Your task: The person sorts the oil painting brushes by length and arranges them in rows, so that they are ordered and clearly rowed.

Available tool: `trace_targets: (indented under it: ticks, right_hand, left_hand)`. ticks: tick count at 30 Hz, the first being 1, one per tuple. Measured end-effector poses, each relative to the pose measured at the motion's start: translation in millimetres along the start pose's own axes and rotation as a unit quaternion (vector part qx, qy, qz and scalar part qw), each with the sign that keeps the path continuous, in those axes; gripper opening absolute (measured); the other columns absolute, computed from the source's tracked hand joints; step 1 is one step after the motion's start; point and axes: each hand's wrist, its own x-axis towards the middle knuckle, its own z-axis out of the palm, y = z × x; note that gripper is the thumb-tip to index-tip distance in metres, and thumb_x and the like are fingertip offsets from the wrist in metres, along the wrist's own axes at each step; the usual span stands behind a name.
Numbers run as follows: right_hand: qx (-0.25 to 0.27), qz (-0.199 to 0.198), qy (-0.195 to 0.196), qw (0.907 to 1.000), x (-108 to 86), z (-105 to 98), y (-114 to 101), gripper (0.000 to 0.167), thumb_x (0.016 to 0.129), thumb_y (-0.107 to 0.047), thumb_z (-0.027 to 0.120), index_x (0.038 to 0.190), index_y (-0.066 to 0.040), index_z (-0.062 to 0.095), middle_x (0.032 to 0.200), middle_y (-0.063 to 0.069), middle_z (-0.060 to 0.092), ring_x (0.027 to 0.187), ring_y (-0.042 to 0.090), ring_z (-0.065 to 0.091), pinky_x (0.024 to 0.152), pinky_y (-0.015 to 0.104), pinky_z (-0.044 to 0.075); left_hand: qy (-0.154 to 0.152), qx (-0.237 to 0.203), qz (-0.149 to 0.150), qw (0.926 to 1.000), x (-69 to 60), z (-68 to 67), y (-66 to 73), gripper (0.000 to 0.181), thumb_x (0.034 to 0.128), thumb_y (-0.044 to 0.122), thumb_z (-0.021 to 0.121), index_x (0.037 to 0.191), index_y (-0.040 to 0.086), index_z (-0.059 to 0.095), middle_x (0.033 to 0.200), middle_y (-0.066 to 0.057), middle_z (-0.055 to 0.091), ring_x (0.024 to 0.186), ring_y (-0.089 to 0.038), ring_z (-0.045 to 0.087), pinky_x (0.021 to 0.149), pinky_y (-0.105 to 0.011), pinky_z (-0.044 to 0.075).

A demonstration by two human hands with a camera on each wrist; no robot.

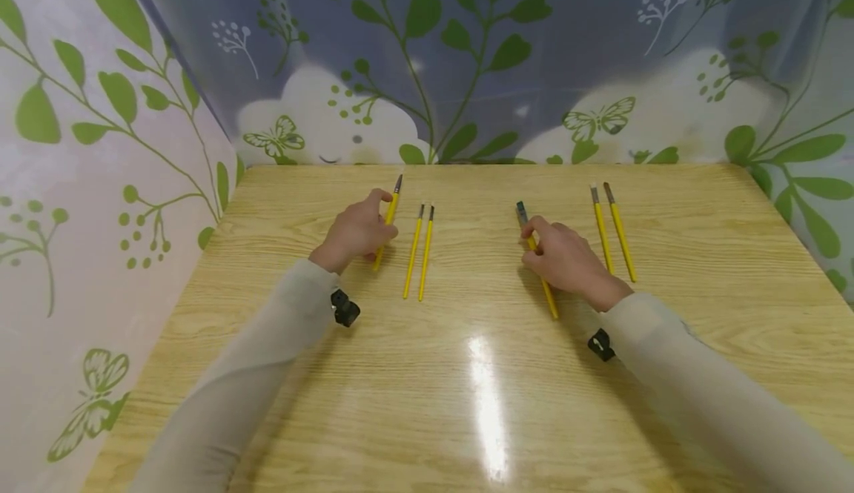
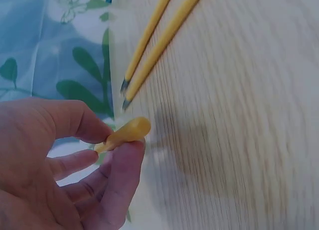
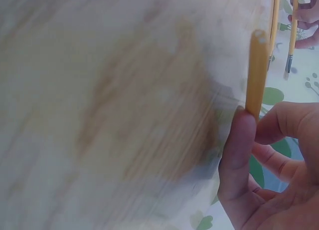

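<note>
My left hand (image 1: 358, 229) pinches a yellow-handled paintbrush (image 1: 395, 200) between thumb and fingers, its dark tip pointing to the back. In the left wrist view the handle end of this paintbrush (image 2: 133, 129) points toward the camera. Just right of that hand, two thin yellow paintbrushes (image 1: 414, 252) lie side by side on the table. My right hand (image 1: 563, 256) pinches another yellow paintbrush (image 1: 549, 299) with a dark green flat tip. In the right wrist view the handle of that paintbrush (image 3: 257, 73) rises from thumb and fingertips. Two more paintbrushes (image 1: 620, 233) lie right of this hand.
The light wooden table (image 1: 414, 389) meets a leaf-patterned curtain (image 1: 434, 70) at its back edge. A similar patterned covering (image 1: 80, 196) borders the left side. A small black device (image 1: 345, 308) sits at the left wrist, and another device (image 1: 601, 345) at the right wrist.
</note>
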Motion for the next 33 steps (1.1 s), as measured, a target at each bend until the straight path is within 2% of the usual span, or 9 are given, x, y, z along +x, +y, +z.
trace_targets:
  ticks: [4,11,15,22,28,33]
  right_hand:
    - [-0.001,0.001,0.004,1.0,1.9,0.1,-3.2,0.037,0.104,-0.016,0.059,0.14,-0.007,0.059,0.108,0.017,0.068,0.086,0.029,0.059,0.075,0.04,0.046]
    - [0.002,-0.01,0.012,0.9999,4.1,1.1,-6.8,0.036,0.103,-0.014,0.06,0.138,-0.005,0.06,0.098,0.015,0.069,0.075,0.024,0.057,0.069,0.037,0.043]
    - [0.007,-0.012,0.012,0.9998,5.6,2.1,-7.5,0.036,0.103,-0.014,0.059,0.137,-0.004,0.06,0.097,0.015,0.069,0.069,0.022,0.057,0.067,0.036,0.044]
    - [0.017,-0.006,0.009,0.9998,8.3,4.3,-10.2,0.036,0.103,-0.014,0.059,0.138,-0.005,0.059,0.098,0.016,0.071,0.062,0.02,0.059,0.064,0.034,0.047]
    - [0.027,-0.006,0.009,0.9996,8.4,3.4,-15.4,0.037,0.103,-0.012,0.06,0.139,-0.003,0.059,0.099,0.017,0.07,0.058,0.018,0.059,0.062,0.033,0.047]
    - [0.04,-0.008,0.003,0.9992,9.3,4.5,-16.9,0.037,0.104,-0.011,0.059,0.14,-0.002,0.059,0.099,0.018,0.071,0.053,0.017,0.058,0.058,0.032,0.048]
  left_hand:
    - [-0.005,0.001,0.013,0.9999,-1.2,7.6,8.9,0.067,0.1066,0.017,0.061,0.167,0.021,0.034,0.097,-0.008,0.06,0.059,-0.018,0.056,0.061,-0.035,0.059]
    - [-0.028,-0.011,0.02,0.9993,-4.9,18.2,24.8,0.068,0.1064,0.015,0.063,0.167,0.022,0.034,0.107,-0.01,0.064,0.068,-0.023,0.067,0.067,-0.036,0.064]
    - [-0.039,-0.018,0.027,0.9987,-5.7,23.1,29.2,0.066,0.1065,0.013,0.062,0.167,0.023,0.035,0.11,-0.01,0.065,0.069,-0.026,0.069,0.068,-0.038,0.064]
    - [-0.044,0.007,0.061,0.9971,-8.1,32.7,35.3,0.065,0.1048,0.01,0.061,0.165,0.023,0.039,0.102,-0.01,0.069,0.061,-0.025,0.072,0.065,-0.037,0.063]
    - [-0.062,-0.007,0.061,0.9962,-11.8,41.1,43.7,0.064,0.1054,0.009,0.062,0.164,0.023,0.04,0.098,-0.008,0.065,0.059,-0.021,0.068,0.06,-0.032,0.058]
    - [-0.071,-0.015,0.068,0.995,-12.2,48.1,47.5,0.063,0.1062,0.009,0.062,0.164,0.023,0.041,0.094,-0.007,0.065,0.062,-0.025,0.07,0.059,-0.031,0.055]
